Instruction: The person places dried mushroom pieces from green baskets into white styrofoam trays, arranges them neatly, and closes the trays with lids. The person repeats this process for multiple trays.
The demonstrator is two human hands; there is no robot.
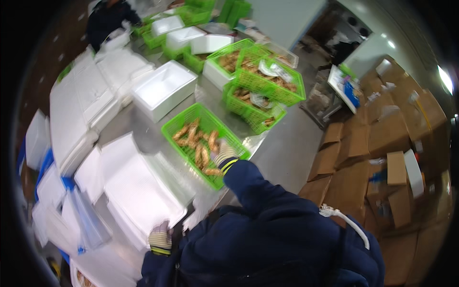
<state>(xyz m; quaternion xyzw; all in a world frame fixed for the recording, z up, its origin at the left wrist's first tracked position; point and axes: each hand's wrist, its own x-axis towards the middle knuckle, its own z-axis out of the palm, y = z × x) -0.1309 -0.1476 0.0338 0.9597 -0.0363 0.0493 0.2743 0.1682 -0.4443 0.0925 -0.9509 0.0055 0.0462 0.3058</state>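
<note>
My right hand (225, 152), in a striped knit glove, reaches into a green plastic basket (172, 138) on the metal table. Its fingers are beside elongated brown produce pieces (204, 156) inside; blur hides whether they hold one. My left hand (160, 235), also gloved, is at the near edge of a white foam box or lid (143, 193). I cannot make out whether its fingers grip that edge. Beyond the basket stands an open white foam box (165, 89) with a bare inner floor.
Filled green baskets (267, 84) are stacked at the table's far right edge. White foam boxes (86, 89) crowd the left. Brown cardboard cartons (348, 179) fill the right side. Another person (111, 21) stands across the table, near more baskets and boxes.
</note>
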